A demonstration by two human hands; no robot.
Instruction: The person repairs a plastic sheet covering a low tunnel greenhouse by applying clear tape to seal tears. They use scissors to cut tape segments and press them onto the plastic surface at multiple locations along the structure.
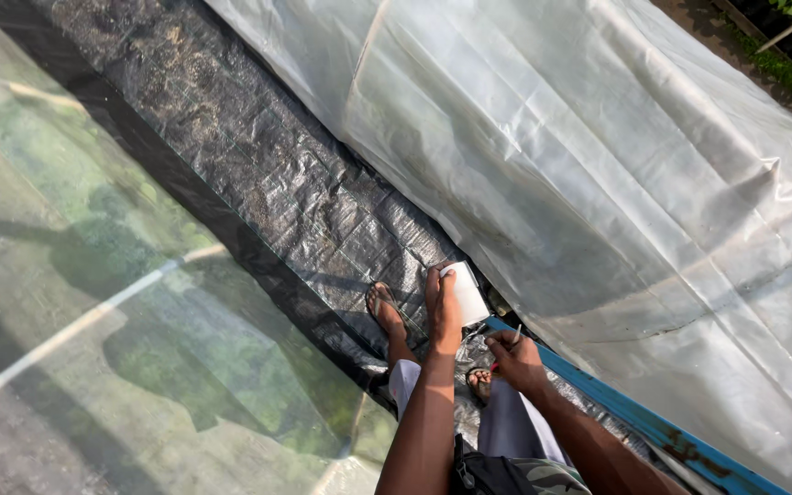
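Hidden and cut-off parts

The slim object in the right hand's fingers is too small to identify; the white roll is partly covered by the left hand; the bottom edge cuts both forearms.

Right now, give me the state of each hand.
Left hand: closed on a white roll.
Right hand: closed on a small thin tool; kind unclear.

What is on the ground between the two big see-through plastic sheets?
In the head view, a strip of black woven ground cover lies between the left plastic sheet and the right plastic sheet.
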